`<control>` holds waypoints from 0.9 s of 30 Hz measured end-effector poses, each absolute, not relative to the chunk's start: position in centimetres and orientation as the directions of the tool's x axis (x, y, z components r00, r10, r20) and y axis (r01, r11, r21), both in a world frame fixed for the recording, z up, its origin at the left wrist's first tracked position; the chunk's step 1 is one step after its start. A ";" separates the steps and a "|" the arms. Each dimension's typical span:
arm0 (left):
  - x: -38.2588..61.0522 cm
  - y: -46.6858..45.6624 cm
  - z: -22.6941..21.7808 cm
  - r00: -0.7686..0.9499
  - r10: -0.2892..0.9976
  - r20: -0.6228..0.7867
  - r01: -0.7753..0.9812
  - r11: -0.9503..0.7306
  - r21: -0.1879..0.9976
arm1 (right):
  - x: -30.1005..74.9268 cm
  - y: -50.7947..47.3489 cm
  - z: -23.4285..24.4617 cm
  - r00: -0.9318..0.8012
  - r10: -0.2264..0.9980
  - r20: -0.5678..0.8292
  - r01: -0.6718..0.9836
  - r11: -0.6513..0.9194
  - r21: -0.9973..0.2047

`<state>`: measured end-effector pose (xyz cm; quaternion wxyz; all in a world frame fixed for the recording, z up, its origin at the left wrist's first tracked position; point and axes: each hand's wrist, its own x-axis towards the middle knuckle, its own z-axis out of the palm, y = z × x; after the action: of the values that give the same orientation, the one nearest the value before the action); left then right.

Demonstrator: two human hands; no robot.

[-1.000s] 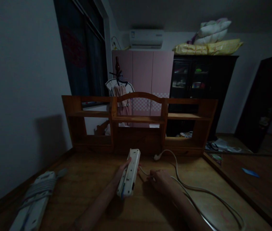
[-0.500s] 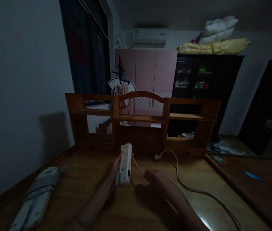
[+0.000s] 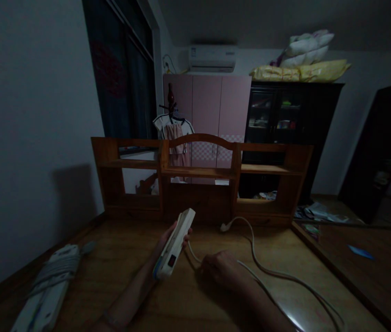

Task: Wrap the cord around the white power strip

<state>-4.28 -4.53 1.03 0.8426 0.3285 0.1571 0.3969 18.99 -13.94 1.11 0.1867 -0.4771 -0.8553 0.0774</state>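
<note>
Two hands are what I have at work, over a wooden desk (image 3: 119, 276) that spreads beneath and around my fingers. Beyond the fingertips stands a wooden shelf unit (image 3: 200, 177) along the desk's far edge. Well to the left of my left fingers lies a second power strip (image 3: 45, 293) with its cord wound around it. My left hand (image 3: 168, 237) is wrapped around a white power strip (image 3: 174, 243), fingers clasped about its far half, lifting it off the desk with the far end tilted up and its switch end hanging nearest me. Its white cable (image 3: 271, 272) leaves from behind the strip, passes into my right hand (image 3: 218, 269), then loops away to the right of those fingers across the desk. My right fingers are curled closed on that cable just beside the strip. Past the right knuckles, near the shelf's foot, rests the plug (image 3: 225, 226).
</note>
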 end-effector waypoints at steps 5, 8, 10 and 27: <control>-4.6 -5.0 1.4 0.607 0.794 -0.026 -0.493 0.402 0.772 | 19.5 -14.1 1.5 -0.461 0.850 0.256 0.787 0.525 -0.326; -5.4 -4.3 1.7 0.537 0.843 -0.014 -0.489 0.325 0.810 | 19.9 -13.9 2.0 -0.410 0.872 0.270 0.818 0.482 -0.315; -5.9 -3.9 1.8 0.497 0.868 -0.017 -0.462 0.281 0.841 | 20.1 -13.8 2.3 -0.378 0.876 0.299 0.833 0.463 -0.304; -5.5 -6.1 3.8 0.276 0.922 0.270 0.420 -0.369 0.829 | 18.9 -15.7 3.5 -0.475 0.754 0.454 0.685 0.641 -0.347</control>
<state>-5.46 -6.06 3.85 0.3234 0.7305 0.4595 0.3882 18.89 -15.73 3.52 0.2936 -0.4196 -0.8569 0.0588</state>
